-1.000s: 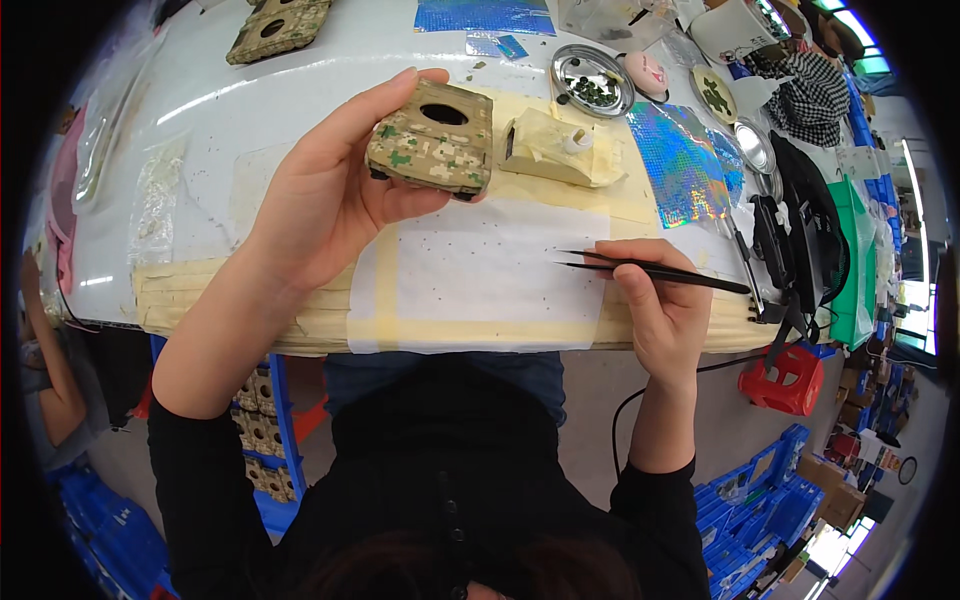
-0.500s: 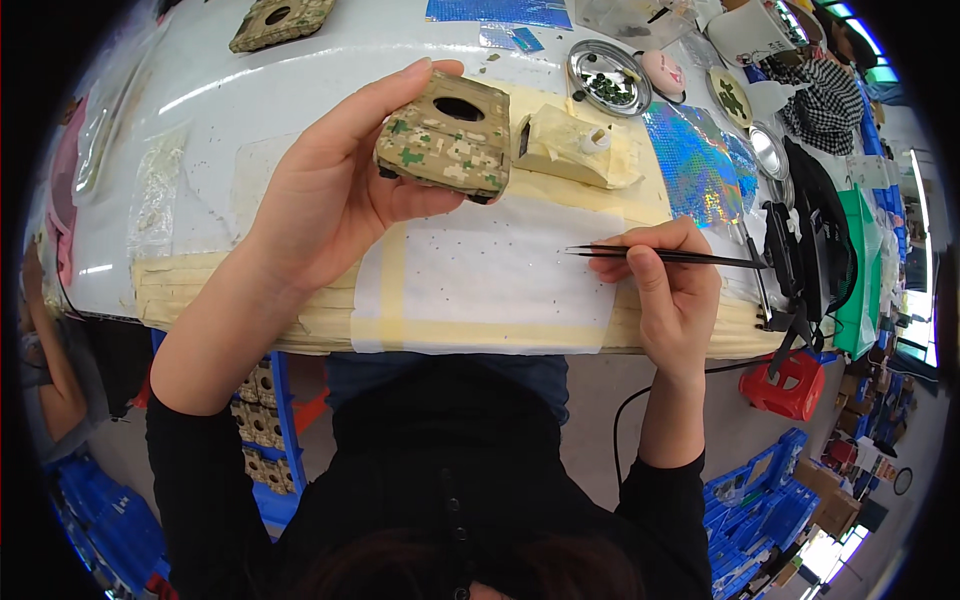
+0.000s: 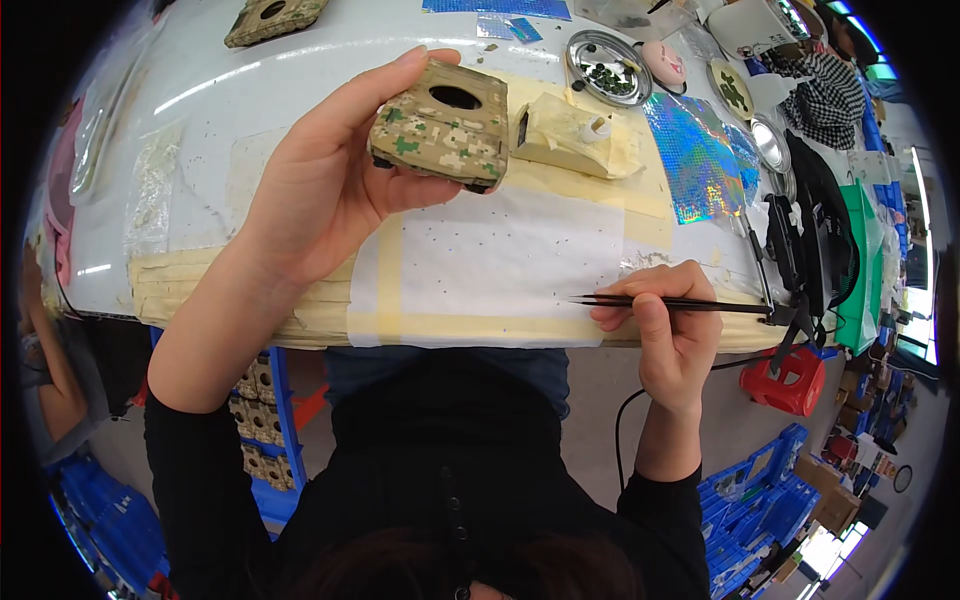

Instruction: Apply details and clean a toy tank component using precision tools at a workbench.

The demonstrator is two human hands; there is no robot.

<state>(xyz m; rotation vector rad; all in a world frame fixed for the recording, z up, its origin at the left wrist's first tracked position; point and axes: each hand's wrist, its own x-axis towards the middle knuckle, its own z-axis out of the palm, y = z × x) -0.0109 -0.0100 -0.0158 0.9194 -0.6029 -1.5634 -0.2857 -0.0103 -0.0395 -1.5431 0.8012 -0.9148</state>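
Workshop or small factory floor, by all I see. My white bench [image 3: 250, 75] has front edge covered in yellowish tape [image 3: 190, 290], white sheet [image 3: 470, 270] dotted with tiny specks before me. Black tweezers [image 3: 690, 304] in my right hand [image 3: 668, 330], camouflage-patterned housing [image 3: 440, 130] in my left hand [image 3: 330, 185]; similar housings [image 3: 262, 420] in rows on blue rack [image 3: 290, 420] below bench. Metal dish [image 3: 598, 50] with dark-green bits [image 3: 610, 78] beyond. Off right: blue plastic crates [image 3: 765, 485], cardboard boxes [image 3: 828, 498], red stool [image 3: 785, 384]. Another person's arm [image 3: 60, 385] at far left.
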